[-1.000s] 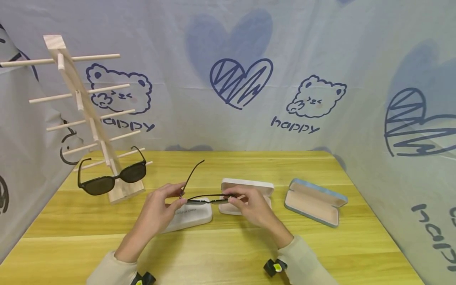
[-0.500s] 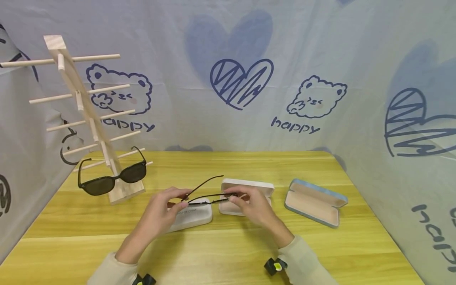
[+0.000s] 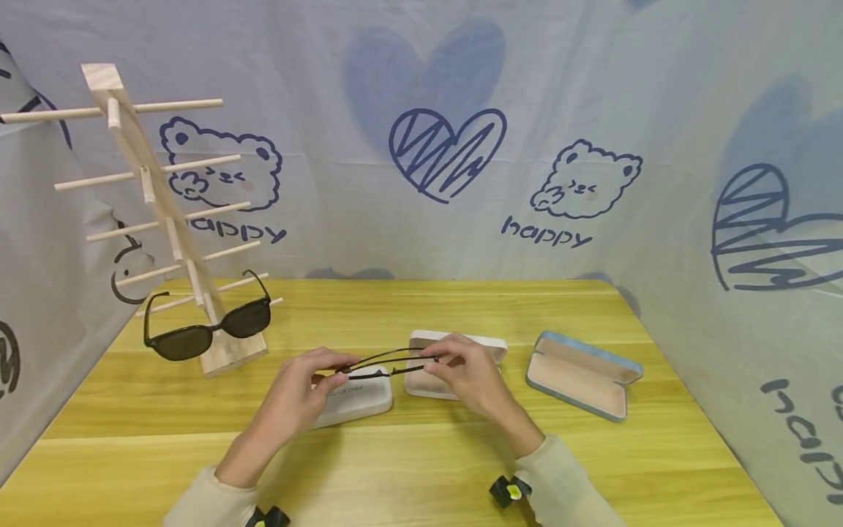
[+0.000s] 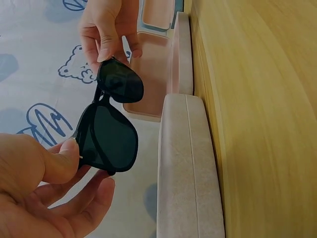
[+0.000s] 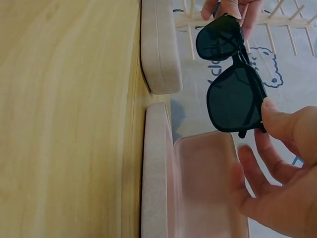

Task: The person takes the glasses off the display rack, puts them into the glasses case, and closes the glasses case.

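A pair of black sunglasses (image 4: 110, 136) with dark lenses is held above the table between both hands, both temples folded in behind the lenses. My left hand (image 3: 299, 388) pinches one end of the frame between thumb and fingers. At the other end, the thumb and fingers of my right hand (image 3: 473, 377) grip the frame corner. Below the left hand lies a closed white glasses case (image 3: 362, 399) with faint lettering. An open white case (image 3: 421, 384) with a pinkish lining is partly hidden behind the right hand.
A wooden display rack (image 3: 158, 197) with several pegs stands at the left; another pair of black sunglasses (image 3: 244, 320) hangs low on it. To the right lies an open blue case (image 3: 579, 377) with a beige lining. A printed cloth (image 3: 329, 197) surrounds the wooden table (image 3: 395, 476).
The temple near the left hand has swung from sticking up to folded in along the frame. Both hands stay nearly in place, still holding the sunglasses.
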Demonstrator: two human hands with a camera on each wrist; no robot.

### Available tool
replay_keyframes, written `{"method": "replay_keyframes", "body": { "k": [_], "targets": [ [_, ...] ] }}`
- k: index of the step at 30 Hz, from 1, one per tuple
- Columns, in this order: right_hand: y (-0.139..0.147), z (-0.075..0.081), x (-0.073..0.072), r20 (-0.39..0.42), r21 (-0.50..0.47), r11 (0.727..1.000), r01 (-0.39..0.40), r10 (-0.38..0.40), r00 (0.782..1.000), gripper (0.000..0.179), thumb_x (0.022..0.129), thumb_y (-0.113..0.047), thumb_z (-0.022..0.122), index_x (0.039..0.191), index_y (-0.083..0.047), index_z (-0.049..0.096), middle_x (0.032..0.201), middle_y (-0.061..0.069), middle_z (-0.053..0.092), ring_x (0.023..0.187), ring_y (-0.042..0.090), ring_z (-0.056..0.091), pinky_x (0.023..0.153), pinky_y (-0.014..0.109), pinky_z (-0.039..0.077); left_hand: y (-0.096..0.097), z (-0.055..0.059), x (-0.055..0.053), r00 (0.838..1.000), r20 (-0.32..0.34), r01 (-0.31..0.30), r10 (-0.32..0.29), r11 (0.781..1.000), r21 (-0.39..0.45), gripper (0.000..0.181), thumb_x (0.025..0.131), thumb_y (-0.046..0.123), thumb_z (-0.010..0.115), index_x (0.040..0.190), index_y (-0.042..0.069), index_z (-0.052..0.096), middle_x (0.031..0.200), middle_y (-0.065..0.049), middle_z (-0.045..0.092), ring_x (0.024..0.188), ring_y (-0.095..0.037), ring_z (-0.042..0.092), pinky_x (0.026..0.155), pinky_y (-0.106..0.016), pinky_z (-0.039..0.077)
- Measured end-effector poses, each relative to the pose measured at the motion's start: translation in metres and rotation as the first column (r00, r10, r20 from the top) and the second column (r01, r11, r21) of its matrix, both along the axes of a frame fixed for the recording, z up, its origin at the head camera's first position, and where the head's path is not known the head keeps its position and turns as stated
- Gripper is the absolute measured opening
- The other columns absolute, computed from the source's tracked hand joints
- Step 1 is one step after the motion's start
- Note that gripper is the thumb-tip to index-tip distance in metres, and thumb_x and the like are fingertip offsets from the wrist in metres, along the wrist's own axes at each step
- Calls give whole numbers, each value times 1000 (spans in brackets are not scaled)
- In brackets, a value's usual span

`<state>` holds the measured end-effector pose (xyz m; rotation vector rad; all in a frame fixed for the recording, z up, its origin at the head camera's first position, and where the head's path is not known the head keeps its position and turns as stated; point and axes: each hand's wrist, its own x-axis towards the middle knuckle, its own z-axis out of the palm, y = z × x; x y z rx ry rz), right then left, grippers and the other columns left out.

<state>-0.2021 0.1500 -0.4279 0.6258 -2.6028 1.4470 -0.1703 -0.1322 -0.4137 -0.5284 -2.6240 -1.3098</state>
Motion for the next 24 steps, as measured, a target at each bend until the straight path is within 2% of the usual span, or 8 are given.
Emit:
{"method": "replay_keyframes", "body": {
  "k": [6, 12, 16, 19, 24],
  "targets": [
    [1, -2, 0, -32, 2, 1000, 15, -14, 999, 15, 93, -11, 76, 107, -14, 79, 112, 2, 74, 95, 15, 66, 81, 26, 57, 3, 1, 0, 1000, -12, 2, -2, 1000, -19, 25, 93, 1, 72, 114, 14, 80, 103, -2, 77, 88, -14, 69, 73, -23, 57],
    [5, -1, 1, 19, 11, 1000, 1, -1, 1000, 17, 97, -13, 72, 113, -15, 76, 115, 3, 75, 101, 18, 68, 86, 29, 58, 5, 1, -1, 1000, -5, 10, -10, 1000, -23, 25, 95, 1, 70, 115, 13, 79, 103, -2, 77, 89, -13, 69, 74, -23, 57],
    [10, 0, 2, 30, 25, 1000, 4, -5, 1000, 17, 100, -17, 69, 115, -16, 75, 115, 3, 76, 102, 20, 70, 87, 27, 58, 8, 1, -3, 1000, 10, 15, -15, 1000, -20, 25, 97, 3, 68, 117, 13, 78, 103, -3, 76, 82, -14, 65, 69, -22, 53],
    [14, 1, 2, 32, 21, 1000, 10, -11, 999, 16, 100, -18, 68, 115, -16, 75, 113, 3, 76, 101, 19, 71, 85, 25, 58, 11, -1, -5, 999, 24, 25, -25, 1000, 5, 25, 98, 3, 66, 119, 12, 78, 104, -6, 76, 78, -16, 66, 67, -22, 53],
    [22, 0, 1, 50, -25, 1000, -4, 5, 999, 16, 101, -16, 68, 114, -12, 75, 108, 8, 77, 95, 20, 73, 80, 25, 60, 15, -5, -11, 997, 57, 54, -58, 996, 74, 24, 100, 3, 64, 121, 7, 75, 115, -13, 75, 87, -20, 76, 71, -22, 61]
  ]
}}
